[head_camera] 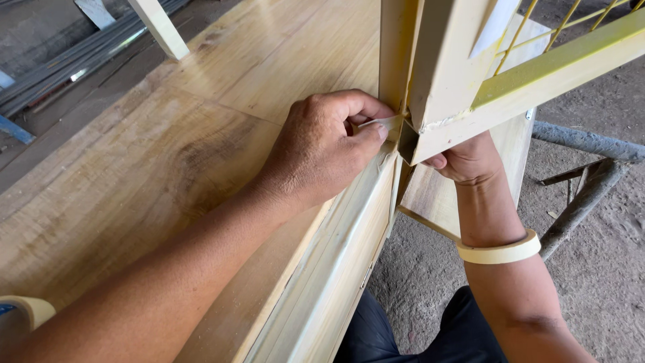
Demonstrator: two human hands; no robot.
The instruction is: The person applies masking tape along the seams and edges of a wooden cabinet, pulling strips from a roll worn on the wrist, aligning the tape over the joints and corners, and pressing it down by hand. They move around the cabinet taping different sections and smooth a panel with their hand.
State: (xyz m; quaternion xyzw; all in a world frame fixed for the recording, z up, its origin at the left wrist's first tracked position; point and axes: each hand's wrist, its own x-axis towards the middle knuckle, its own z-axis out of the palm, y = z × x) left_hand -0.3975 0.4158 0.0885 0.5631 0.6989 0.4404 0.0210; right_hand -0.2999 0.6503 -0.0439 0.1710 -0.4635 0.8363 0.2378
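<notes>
Left hand is curled at the corner joint of the cream-painted metal frame, thumb and forefinger pinched narrow on one short strip of pale masking tape, pressing it against the upright. The tape sits right at the fingertips, touching the frame. Right hand is tucked under the joint, fingers hidden, so its grip cannot be told. One roll of beige masking tape rings that wrist; another roll lies on the wooden tabletop. Two rolls, one strip.

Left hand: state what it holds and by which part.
The left hand pinches the free end of a strip of masking tape between thumb and forefinger, against the frame corner.
</notes>
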